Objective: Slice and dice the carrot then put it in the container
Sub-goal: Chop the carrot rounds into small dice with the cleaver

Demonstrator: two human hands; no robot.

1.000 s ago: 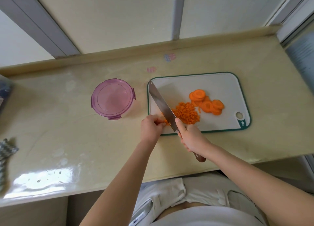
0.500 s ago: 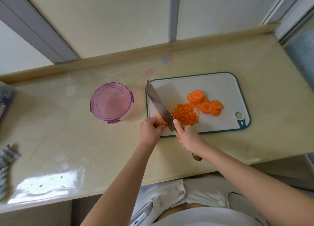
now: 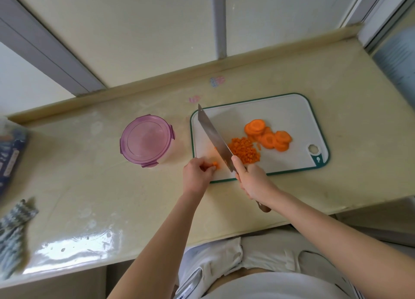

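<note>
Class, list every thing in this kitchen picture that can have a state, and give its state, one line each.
container: lid on, closed.
knife: gripped by the right hand, blade over the cutting board.
carrot slices: whole rounds, overlapping, not yet diced.
diced carrot: piled right of the blade.
carrot piece: pinched by the left hand, left of the blade.

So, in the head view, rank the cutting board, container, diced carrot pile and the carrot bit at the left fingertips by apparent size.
Largest to smallest:
1. cutting board
2. container
3. diced carrot pile
4. carrot bit held by the left hand
None look close enough to doubt.
</note>
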